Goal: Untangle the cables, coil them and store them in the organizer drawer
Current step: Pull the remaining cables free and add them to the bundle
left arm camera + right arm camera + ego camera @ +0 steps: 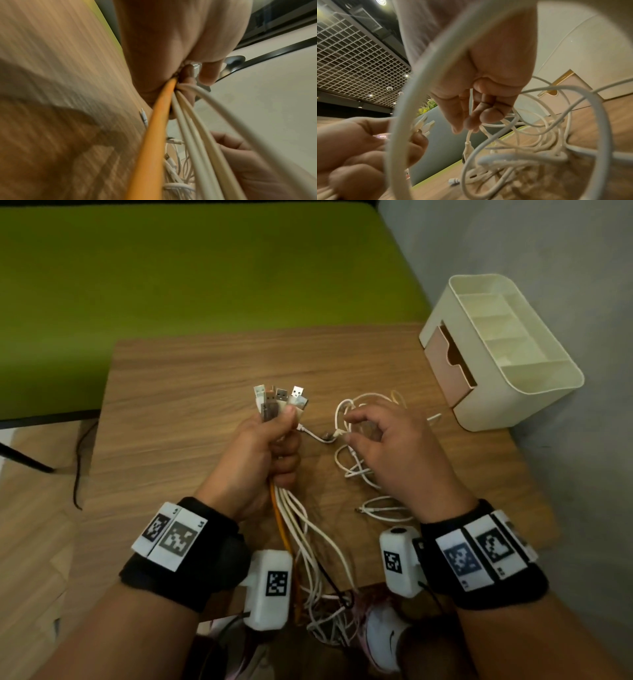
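Note:
My left hand [270, 446] grips a bundle of cables just below their USB plugs [279, 398], which stick up out of the fist. An orange cable [284, 529] and several white cables [308, 529] hang from the fist over the table's near edge. In the left wrist view the orange cable [154, 128] and white cables [193, 128] run out of the fist. My right hand [380, 440] pinches a white cable in the tangle [359, 463] lying on the table. The right wrist view shows its fingertips [471, 124] closed on a thin white cable [488, 124]. The cream organizer [534, 392] stands at the right with its pink drawer [448, 364] pulled partly out.
A small wooden table [178, 405] carries everything. A green surface [171, 268] lies behind it, a grey wall [548, 251] to the right. A black cord [80, 460] hangs on the left side. A loose white cable end [380, 510] rests near my right wrist.

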Action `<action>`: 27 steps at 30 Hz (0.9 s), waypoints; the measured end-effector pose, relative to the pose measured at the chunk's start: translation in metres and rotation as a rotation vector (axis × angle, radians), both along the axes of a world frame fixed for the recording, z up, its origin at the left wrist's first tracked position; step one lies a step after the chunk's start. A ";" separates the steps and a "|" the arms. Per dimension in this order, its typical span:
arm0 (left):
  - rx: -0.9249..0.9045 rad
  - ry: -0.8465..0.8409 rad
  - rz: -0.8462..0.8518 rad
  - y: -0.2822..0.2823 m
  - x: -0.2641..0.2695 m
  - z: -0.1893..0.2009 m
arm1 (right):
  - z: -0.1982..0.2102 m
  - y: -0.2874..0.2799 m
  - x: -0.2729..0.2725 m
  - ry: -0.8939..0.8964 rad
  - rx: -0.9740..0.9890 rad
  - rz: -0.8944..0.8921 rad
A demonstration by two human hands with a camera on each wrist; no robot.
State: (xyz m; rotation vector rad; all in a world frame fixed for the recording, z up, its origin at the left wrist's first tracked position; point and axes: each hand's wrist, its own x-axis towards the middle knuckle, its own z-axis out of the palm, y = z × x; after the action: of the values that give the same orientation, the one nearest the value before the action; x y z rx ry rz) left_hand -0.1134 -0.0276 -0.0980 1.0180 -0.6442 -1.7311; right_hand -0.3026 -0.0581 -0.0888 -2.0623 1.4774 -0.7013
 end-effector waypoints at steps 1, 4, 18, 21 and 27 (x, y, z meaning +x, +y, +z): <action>-0.008 -0.022 0.001 -0.001 0.000 -0.001 | 0.000 0.000 0.000 0.024 -0.005 0.010; -0.020 -0.130 0.027 -0.002 -0.005 -0.003 | 0.001 0.001 0.000 0.090 -0.039 0.022; -0.082 -0.142 0.065 0.001 -0.008 -0.007 | 0.011 0.004 -0.006 0.142 -0.043 -0.106; -0.059 -0.183 0.107 0.000 -0.008 -0.006 | 0.018 0.005 -0.007 -0.003 -0.004 -0.146; -0.091 -0.175 0.166 0.000 -0.016 -0.002 | 0.027 0.011 0.003 -0.225 0.042 -0.189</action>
State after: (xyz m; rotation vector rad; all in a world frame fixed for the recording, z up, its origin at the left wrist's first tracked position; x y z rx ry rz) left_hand -0.1298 -0.0273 -0.1004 1.1349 -0.7215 -1.4668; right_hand -0.2996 -0.0475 -0.0614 -1.7630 1.5532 -0.9345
